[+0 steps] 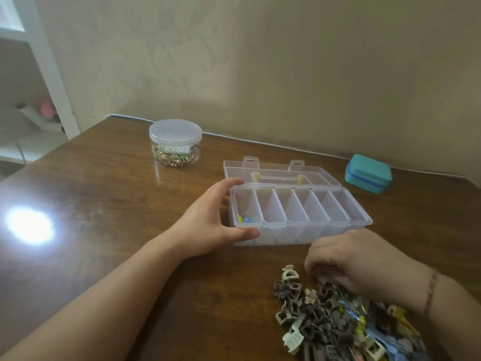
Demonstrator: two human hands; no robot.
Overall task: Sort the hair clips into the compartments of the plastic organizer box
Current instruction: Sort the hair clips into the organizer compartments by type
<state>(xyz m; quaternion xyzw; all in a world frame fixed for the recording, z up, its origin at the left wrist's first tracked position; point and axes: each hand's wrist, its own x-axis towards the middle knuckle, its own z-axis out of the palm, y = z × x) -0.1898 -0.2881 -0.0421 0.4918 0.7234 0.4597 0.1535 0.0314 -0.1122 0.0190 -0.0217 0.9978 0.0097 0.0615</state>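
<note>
A clear plastic organizer box stands open on the wooden table, its lid folded back. It has several long compartments; the leftmost holds a few small yellow and blue clips. My left hand grips the box's left end, thumb on the front wall and fingers over the back corner. A pile of hair clips, brown, beige, blue and yellow, lies near the front right. My right hand hangs knuckles-up over the pile's far edge, fingers curled down into the clips. What they pinch is hidden.
A round clear jar with a lid, filled with small trinkets, stands at the back left of the table. A teal zip case sits at the back right by the wall. A bright glare spot lies on the table's left side.
</note>
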